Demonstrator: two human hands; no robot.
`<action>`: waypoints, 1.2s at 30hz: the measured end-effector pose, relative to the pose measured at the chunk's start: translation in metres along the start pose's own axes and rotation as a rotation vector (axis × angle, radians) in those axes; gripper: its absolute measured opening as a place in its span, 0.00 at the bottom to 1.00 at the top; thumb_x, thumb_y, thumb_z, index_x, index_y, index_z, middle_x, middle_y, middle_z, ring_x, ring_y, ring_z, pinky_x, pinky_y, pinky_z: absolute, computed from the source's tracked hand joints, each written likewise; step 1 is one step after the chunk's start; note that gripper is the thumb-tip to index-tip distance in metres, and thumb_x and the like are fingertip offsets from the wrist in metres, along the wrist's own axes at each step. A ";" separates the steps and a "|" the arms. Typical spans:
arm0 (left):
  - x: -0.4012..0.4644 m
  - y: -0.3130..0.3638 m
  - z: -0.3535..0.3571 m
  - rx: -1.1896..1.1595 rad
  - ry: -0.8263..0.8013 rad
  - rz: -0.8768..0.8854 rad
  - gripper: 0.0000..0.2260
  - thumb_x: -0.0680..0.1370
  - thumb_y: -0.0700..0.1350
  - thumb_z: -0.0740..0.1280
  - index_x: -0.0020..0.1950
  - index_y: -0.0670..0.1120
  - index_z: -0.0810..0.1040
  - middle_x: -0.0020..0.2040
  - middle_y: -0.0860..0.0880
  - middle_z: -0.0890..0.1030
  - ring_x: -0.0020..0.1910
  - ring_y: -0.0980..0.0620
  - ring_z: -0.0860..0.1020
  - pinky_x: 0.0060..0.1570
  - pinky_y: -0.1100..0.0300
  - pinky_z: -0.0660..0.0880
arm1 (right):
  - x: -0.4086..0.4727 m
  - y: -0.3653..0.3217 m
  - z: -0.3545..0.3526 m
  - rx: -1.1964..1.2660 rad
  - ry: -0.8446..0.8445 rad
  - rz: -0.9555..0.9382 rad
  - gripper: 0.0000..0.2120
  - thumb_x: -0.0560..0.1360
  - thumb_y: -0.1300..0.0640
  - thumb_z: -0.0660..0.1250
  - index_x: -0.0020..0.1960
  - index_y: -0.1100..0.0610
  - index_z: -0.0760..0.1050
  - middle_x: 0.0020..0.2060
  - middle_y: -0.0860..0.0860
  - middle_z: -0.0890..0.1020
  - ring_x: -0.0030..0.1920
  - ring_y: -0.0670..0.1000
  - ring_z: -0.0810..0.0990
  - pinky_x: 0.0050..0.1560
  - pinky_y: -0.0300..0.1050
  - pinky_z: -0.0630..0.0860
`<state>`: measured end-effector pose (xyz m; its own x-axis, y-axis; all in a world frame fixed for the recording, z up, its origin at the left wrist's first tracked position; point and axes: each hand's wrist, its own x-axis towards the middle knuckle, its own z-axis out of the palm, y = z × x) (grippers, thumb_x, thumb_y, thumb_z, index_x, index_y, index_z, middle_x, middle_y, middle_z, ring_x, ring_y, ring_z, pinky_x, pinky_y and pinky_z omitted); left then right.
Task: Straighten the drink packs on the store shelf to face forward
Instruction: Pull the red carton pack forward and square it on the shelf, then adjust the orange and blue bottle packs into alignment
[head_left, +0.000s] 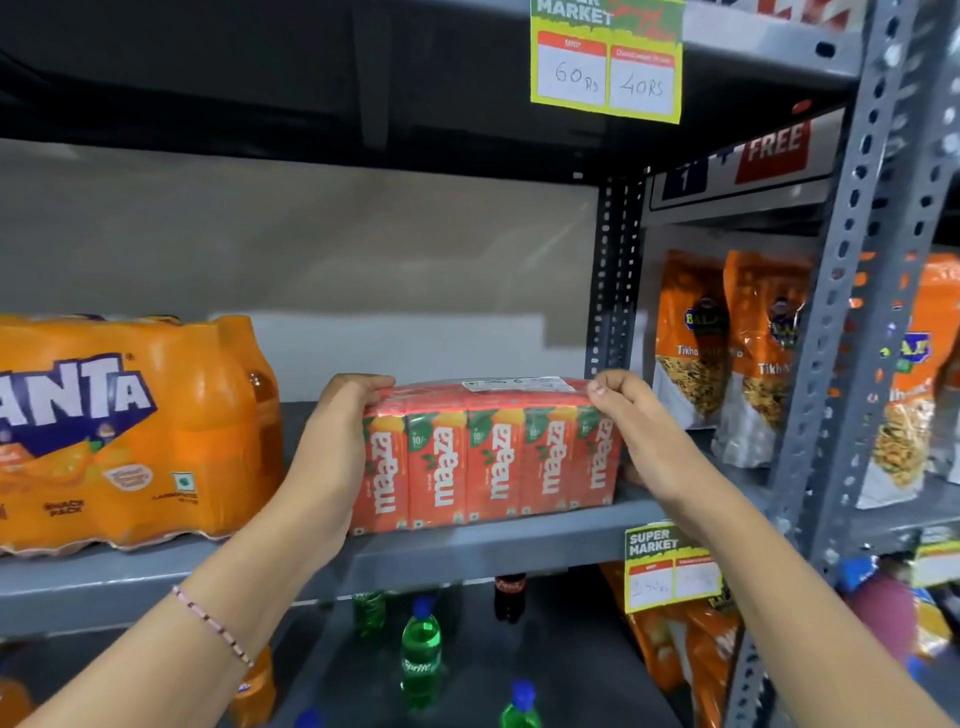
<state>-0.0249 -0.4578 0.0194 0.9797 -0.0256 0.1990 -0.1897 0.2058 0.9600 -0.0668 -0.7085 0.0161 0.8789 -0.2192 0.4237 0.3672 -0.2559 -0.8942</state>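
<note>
A shrink-wrapped pack of red-orange Maaza juice cartons (488, 457) stands on the grey shelf (467, 551), its printed fronts toward me and a white label on top. My left hand (332, 452) grips the pack's left end, fingers curled over the top edge. My right hand (639, 431) holds the right end, thumb and fingers pinching the top corner. To the left, an orange Fanta bottle multipack (130, 436) sits on the same shelf with its logo facing forward, partly cut off by the frame edge.
A perforated grey upright (615, 280) stands just right of the pack. Orange snack bags (727, 348) fill the neighbouring bay. Yellow price tags (605, 62) hang above and on the shelf lip (670, 569). Sprite and cola bottles (421, 654) stand on the shelf below.
</note>
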 end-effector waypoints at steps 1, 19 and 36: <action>0.000 0.000 0.005 -0.002 -0.020 -0.008 0.11 0.80 0.56 0.59 0.52 0.54 0.78 0.32 0.52 0.86 0.34 0.49 0.85 0.37 0.54 0.80 | -0.002 0.000 -0.005 -0.008 0.008 -0.002 0.07 0.82 0.48 0.58 0.49 0.49 0.71 0.42 0.50 0.82 0.41 0.46 0.83 0.38 0.40 0.78; -0.036 0.016 -0.036 0.241 0.003 0.652 0.13 0.81 0.38 0.64 0.65 0.45 0.76 0.61 0.51 0.80 0.60 0.58 0.79 0.58 0.61 0.76 | -0.042 -0.008 -0.024 -0.370 0.447 -0.067 0.09 0.82 0.52 0.61 0.61 0.48 0.73 0.58 0.51 0.79 0.55 0.40 0.80 0.52 0.46 0.75; -0.003 0.037 -0.276 0.644 0.194 0.136 0.34 0.50 0.76 0.72 0.49 0.59 0.78 0.43 0.64 0.86 0.45 0.51 0.86 0.48 0.46 0.82 | -0.074 -0.047 0.262 -0.656 -0.133 0.068 0.24 0.76 0.37 0.63 0.67 0.44 0.62 0.61 0.45 0.79 0.61 0.51 0.77 0.58 0.48 0.76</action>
<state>-0.0166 -0.1798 -0.0004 0.9268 0.1478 0.3451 -0.2542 -0.4295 0.8666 -0.0699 -0.4339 -0.0114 0.9389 -0.1481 0.3107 0.0856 -0.7739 -0.6275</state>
